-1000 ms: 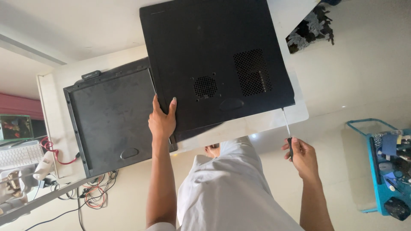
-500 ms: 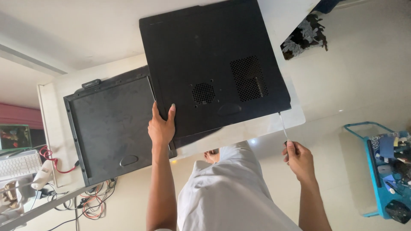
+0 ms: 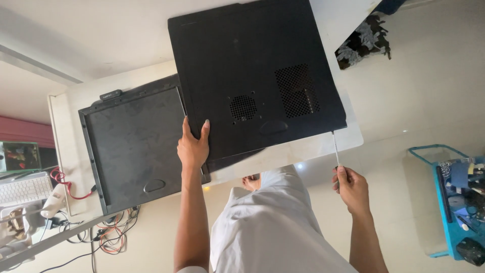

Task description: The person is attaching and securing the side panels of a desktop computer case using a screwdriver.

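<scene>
A black computer case lies on its side on a white table, its vented side panel facing up. My left hand rests on the case's near left corner, thumb and fingers spread against the panel. My right hand holds a screwdriver, whose thin shaft points up at the case's near right corner. A second black side panel lies flat on the table to the left of the case, partly under it.
A white keyboard and a tangle of red and black cables lie at the left. A turquoise crate with several small items stands on the floor at the right. A dark patterned cloth lies beyond the table.
The view has shifted slightly. My right hand has lifted the screwdriver tip closer to the case's near right corner. My left hand stays on the case.
</scene>
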